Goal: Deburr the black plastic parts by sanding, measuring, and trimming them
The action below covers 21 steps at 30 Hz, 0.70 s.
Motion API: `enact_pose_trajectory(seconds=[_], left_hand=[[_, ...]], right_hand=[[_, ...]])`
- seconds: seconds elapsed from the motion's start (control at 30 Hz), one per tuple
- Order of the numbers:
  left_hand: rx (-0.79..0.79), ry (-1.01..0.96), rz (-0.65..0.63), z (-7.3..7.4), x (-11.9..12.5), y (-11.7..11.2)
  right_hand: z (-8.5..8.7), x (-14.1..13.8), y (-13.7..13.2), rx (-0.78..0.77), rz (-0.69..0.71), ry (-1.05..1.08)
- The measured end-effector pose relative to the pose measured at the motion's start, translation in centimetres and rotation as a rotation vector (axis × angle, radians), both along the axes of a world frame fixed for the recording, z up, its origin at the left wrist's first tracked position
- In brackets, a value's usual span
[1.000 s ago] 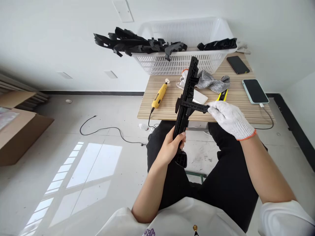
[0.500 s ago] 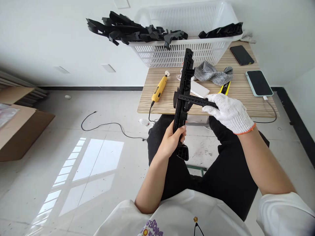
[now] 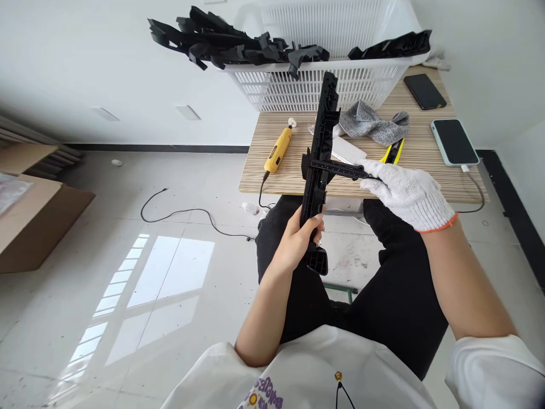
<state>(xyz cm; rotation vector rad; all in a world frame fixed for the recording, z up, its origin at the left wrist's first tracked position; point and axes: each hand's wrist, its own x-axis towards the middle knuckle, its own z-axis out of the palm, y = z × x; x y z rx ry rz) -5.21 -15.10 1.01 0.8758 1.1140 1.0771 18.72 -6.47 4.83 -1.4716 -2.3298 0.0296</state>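
At the near edge of the table point(image 3: 254, 170), a black part point(image 3: 314, 190) is held aslant, its upper end over the tabletop, its lower end short of it. The bare left hand point(image 3: 298, 241) is wrapped around the lower portion. The gloved right hand point(image 3: 411, 196) grasps a caliper point(image 3: 340, 169), set crosswise on the part; exact contact cannot be told. On the table: yellow tool point(image 3: 279, 150) left, basket point(image 3: 361, 94) at back, two phones point(image 3: 455, 142) right.

Caliper point(image 3: 336, 168) markings too small to read; cardboard box point(image 3: 46, 218) cut by left edge, plastic basket point(image 3: 366, 82) by top.
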Motion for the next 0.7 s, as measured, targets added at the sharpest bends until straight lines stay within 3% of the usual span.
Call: enact_pose_trajectory(seconds=[0.23,0.47,0.7], left_hand=[[0.029,0.004,-0.05,0.53,-0.14,-0.3],[0.088,0.058,-0.07,-0.11,-0.4,-0.32],[0.015,-0.016,-0.072,0.08,-0.46,-0.48]], right_hand=[[-0.12,0.24,0.1,0.066,-0.03,-0.058],[0.19,0.43,0.12,0.123,-0.041,-0.038],[0.23,1.04,0.25,0.13,-0.066,-0.027]])
